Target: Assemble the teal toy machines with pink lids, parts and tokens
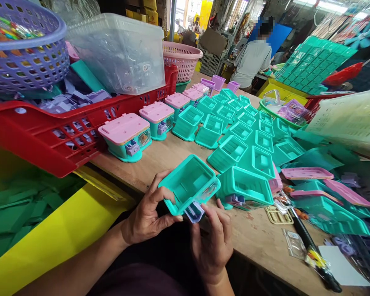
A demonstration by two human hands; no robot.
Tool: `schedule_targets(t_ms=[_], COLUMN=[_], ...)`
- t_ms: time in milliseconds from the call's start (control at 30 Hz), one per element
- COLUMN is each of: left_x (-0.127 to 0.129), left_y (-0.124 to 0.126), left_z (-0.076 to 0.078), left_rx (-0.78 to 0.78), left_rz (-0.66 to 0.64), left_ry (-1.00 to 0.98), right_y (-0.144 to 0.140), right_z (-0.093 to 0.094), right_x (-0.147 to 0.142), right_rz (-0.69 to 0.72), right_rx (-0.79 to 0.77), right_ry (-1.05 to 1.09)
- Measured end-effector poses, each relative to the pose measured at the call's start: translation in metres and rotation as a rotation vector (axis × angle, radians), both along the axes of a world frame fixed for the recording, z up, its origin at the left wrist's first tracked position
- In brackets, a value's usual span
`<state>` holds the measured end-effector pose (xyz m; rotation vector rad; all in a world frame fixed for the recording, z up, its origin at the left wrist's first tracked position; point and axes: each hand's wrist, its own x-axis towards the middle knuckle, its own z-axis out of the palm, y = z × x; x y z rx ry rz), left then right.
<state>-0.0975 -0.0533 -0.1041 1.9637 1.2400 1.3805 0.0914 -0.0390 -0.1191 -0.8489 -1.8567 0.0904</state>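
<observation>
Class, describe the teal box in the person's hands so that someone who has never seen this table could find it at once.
Start at the wooden table and go to its near edge, where the left hand and right hand meet. Between them is a teal box, open side up. Unlike the teal boxes standing in rows behind it, it is lifted off the table, with a small lilac piece at its underside.

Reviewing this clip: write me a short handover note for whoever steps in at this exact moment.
Left hand grips the open teal housing by its near edge, over the table edge.
Right hand holds the same housing from below, fingers at the small lilac part on its front.
Done, by the look of it: a row of pink-lidded units along the red crate.
Left: many open teal housings without lids in the middle of the table; loose pink lids lie to the right.
</observation>
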Motion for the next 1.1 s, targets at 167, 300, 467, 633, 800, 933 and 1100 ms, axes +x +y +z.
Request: schedule_targets(t_ms=[167, 300, 467, 633, 800, 933, 1100], left_x=[0.002, 0.007, 0.011, 0.000, -0.005, -0.003, -0.007], left_y=[-0.002, 0.002, 0.027, 0.046, 0.046, 0.045, 0.044], left_z=[-0.002, 0.005, 0.025, 0.037, 0.033, 0.032, 0.039], left_rx=[0.008, -0.020, -0.111, -0.192, -0.199, -0.196, -0.249], left_rz=[0.036, 0.070, 0.142, 0.050, -0.004, 0.014, -0.014], left_ry=[0.018, 0.028, 0.088, 0.090, 0.032, 0.075, 0.168], right_y=[-0.002, 0.002, 0.025, 0.041, 0.037, 0.034, 0.032], right_z=[-0.002, 0.002, 0.026, 0.044, 0.046, 0.049, 0.050], right_x=[-0.004, -0.002, 0.012, 0.019, 0.011, 0.007, 0.006], right_rz=[-0.068, -0.093, -0.053, 0.058, 0.030, -0.038, -0.050], right_rx=[0.013, -0.008, -0.215, -0.251, -0.205, -0.141, -0.090], right_ry=[0.011, -0.029, -0.092, -0.133, -0.118, -0.187, -0.217])
